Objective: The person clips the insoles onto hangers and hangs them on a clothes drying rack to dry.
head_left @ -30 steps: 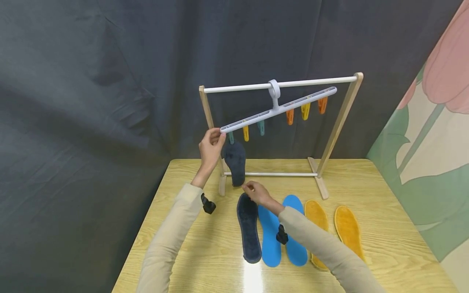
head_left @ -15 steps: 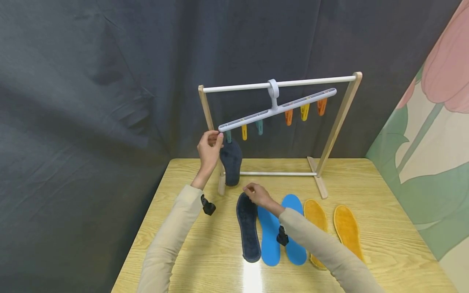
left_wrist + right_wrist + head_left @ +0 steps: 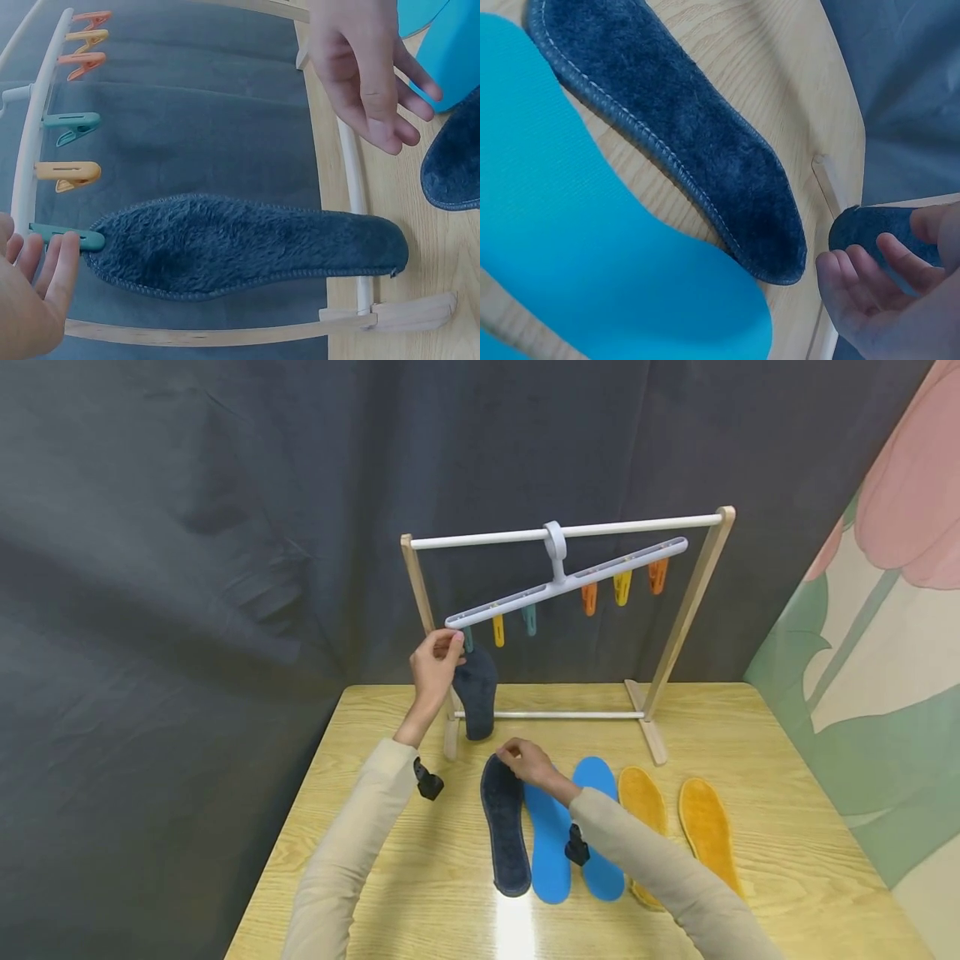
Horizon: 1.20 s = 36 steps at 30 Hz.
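Insoles at a peg hanger, seen from near to far. Nearest, on the worktop (image 3: 420, 893), lies a dark insole (image 3: 506, 831), with two blue insoles (image 3: 550, 852) to its right and two yellow insoles (image 3: 707, 822) farther right. Above the far end of the flat dark insole is the right hand (image 3: 528, 762), its fingers loosely bent and holding nothing. Beyond it, at left, a matching hanging insole (image 3: 477, 693) dangles by its wide end from a teal peg (image 3: 468, 642), its narrow end free in front of the lower rail (image 3: 562, 716). The left hand (image 3: 432, 670) has its fingers curled at that peg, beside the left end of the bar (image 3: 517, 602); whether they pinch the peg or merely rest there cannot be told. Good handling, as judged here, calls for steadying the bar while letting the peg close fully, with its bite well over the insole's edge and centred, and for easing the fingers off gently, since the bar slants and could swing. Farther right along it hang the other pegs (image 3: 622, 587); the bar's hook loops over the upper rail (image 3: 637, 529), backed by a dark curtain (image 3: 225, 568).
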{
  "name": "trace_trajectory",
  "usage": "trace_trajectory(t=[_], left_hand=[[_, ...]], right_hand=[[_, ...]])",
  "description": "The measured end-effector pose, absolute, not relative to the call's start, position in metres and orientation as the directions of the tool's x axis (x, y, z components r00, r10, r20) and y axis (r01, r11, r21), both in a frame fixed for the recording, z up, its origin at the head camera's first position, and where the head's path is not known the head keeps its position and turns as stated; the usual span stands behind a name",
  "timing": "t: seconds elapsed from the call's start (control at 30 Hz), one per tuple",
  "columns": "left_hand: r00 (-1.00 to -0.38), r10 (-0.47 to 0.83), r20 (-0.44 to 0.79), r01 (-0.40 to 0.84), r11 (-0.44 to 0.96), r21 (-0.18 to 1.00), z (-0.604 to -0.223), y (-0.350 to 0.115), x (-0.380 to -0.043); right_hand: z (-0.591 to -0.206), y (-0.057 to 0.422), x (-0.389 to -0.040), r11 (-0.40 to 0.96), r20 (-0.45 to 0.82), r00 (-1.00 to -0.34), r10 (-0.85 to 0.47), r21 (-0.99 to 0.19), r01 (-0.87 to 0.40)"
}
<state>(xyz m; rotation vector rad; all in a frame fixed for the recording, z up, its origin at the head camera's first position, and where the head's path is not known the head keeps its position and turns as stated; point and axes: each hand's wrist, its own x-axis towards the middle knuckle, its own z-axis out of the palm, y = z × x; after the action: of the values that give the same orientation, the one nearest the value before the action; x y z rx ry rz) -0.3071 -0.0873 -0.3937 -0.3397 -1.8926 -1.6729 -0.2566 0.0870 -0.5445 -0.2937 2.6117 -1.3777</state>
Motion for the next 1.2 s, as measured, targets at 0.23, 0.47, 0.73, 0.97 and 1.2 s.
trace_trajectory(t=[0.23,0.47,0.73,0.97,1.2], left_hand=[[-0.828,-0.159,0.537,0.519,0.143,0.843,-0.405,-0.089,-0.320],[-0.807,-0.124,0.577,0.552,0.189,0.812,-0.388,-0.084,-0.303],[-0.808,-0.091,0.582,0.549,0.243,0.800,-0.388,-0.076,-0.302],[-0.836,-0.067,0.544,0.516,0.240,0.822,-0.408,-0.077,-0.320],[-0.847,-0.029,0.530,0.507,0.256,0.823,-0.408,-0.075,-0.322]], right_hand=[[-0.547,0.089,-0.258,0.578,-0.044,-0.969,-0.245,-0.809,-0.109],[-0.555,0.089,-0.257,0.596,-0.053,-0.971,-0.234,-0.796,-0.100],[-0.565,0.087,-0.257,0.644,-0.038,-0.977,-0.208,-0.758,-0.107],[-0.574,0.085,-0.256,0.684,0.007,-0.980,-0.198,-0.716,-0.143],[-0.581,0.082,-0.254,0.747,0.008,-0.985,-0.171,-0.651,-0.135]])
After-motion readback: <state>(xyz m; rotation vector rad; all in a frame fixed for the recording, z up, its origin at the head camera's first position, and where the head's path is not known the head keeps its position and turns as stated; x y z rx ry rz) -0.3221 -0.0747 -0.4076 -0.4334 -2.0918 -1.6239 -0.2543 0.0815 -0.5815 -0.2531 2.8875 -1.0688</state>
